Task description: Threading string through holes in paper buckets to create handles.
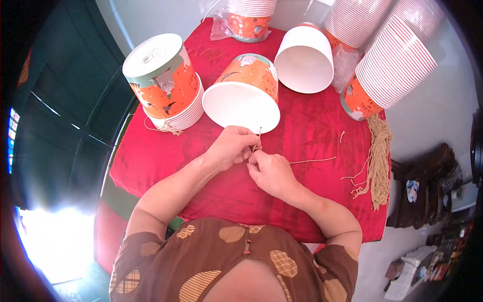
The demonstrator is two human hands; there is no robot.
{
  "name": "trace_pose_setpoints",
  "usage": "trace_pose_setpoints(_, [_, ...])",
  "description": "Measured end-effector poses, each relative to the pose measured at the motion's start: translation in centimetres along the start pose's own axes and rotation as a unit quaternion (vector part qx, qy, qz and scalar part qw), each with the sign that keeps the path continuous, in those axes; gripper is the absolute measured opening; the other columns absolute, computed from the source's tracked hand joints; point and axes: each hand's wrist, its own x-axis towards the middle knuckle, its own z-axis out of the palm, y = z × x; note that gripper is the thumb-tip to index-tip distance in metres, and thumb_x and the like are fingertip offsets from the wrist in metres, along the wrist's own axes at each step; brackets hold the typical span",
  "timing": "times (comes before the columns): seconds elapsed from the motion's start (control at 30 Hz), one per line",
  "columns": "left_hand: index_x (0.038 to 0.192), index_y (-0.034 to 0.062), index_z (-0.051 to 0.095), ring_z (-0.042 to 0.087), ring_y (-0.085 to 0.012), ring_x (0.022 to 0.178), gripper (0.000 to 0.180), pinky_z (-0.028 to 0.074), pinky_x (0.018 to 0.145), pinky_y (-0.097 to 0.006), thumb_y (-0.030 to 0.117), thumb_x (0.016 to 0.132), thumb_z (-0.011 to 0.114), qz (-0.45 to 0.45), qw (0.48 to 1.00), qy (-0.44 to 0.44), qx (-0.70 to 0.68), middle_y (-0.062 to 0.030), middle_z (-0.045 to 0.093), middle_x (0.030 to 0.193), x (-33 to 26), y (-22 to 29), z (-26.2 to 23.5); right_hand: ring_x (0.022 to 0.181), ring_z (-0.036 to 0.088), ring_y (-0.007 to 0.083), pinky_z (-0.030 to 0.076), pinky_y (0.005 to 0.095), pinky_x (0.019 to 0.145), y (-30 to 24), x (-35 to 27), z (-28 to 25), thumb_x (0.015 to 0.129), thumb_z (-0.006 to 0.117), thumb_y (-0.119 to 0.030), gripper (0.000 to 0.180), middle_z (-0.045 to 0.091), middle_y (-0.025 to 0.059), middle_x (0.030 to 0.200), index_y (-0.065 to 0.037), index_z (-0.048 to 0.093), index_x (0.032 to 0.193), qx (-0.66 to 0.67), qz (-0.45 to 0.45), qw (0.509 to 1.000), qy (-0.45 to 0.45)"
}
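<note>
A white paper bucket (241,103) with an orange printed outside lies tipped on its side, its mouth facing me. At the near edge of its rim, a tan cord (312,161) runs up to the bucket, and its loose tail stretches right across the red cloth. My left hand (232,145) is closed, thumb and fingers pinching the cord just below the rim. Close beside it, almost touching, my right hand (274,172) is also closed on the cord, fingers curled. Part of the cord between the hands is hidden by the fingers.
A nested bucket stack (163,95) stands upside down at left. Another bucket (304,65) lies tipped behind. Tall bucket stacks, some in clear plastic, line the back and right, one leaning (395,63). A bundle of tan cords (378,161) hangs over the right edge of the red-covered table (302,201).
</note>
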Motion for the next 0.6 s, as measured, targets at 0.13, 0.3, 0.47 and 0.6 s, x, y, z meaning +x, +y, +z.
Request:
trace_pose_setpoints(0.13, [0.079, 0.0012, 0.065, 0.048, -0.0068, 0.042, 0.015, 0.029, 0.033, -0.020, 0.011, 0.091, 0.060, 0.006, 1.000, -0.011, -0.010, -0.0055, 0.063, 0.069, 0.2, -0.1, -0.2, 0.059, 0.064, 0.0348, 0.050, 0.0449, 0.054, 0.0, 0.1, 0.5, 0.086, 0.063, -0.018, 0.015, 0.063, 0.0170, 0.065, -0.004, 0.062, 0.082, -0.001, -0.079, 0.996, 0.032])
trace_pose_setpoints(0.3, [0.077, 0.0009, 0.066, 0.045, -0.0070, 0.040, 0.017, 0.027, 0.033, -0.020, 0.010, 0.090, 0.061, 0.015, 0.999, -0.022, -0.027, -0.0049, 0.062, 0.065, 0.1, 0.0, -0.5, 0.055, 0.062, 0.0347, 0.047, 0.0424, 0.049, -0.5, 0.4, -0.2, 0.087, 0.064, -0.019, 0.025, 0.058, 0.0185, 0.059, -0.002, 0.061, 0.068, 0.042, -0.116, 0.989, 0.079])
trace_pose_setpoints(0.47, [0.075, 0.0013, 0.066, 0.041, -0.0060, 0.043, 0.012, 0.023, 0.036, -0.022, 0.007, 0.085, 0.063, 0.037, 0.997, 0.041, -0.046, -0.0018, 0.057, 0.060, -0.2, 0.0, 0.3, 0.056, 0.064, 0.0341, 0.047, 0.0398, 0.049, 1.0, 1.8, -1.7, 0.087, 0.064, -0.017, 0.023, 0.060, 0.0215, 0.063, 0.001, 0.061, 0.073, 0.100, -0.004, 0.976, 0.191])
trace_pose_setpoints(0.6, [0.075, 0.0009, 0.066, 0.042, -0.0058, 0.045, 0.012, 0.022, 0.037, -0.021, 0.007, 0.085, 0.063, 0.043, 0.997, 0.048, -0.052, -0.0016, 0.056, 0.061, -0.1, -0.3, 0.3, 0.059, 0.066, 0.0325, 0.049, 0.0396, 0.052, 1.4, 2.0, -0.9, 0.086, 0.066, -0.018, 0.020, 0.064, 0.0187, 0.067, 0.000, 0.062, 0.078, 0.123, 0.037, 0.975, 0.179])
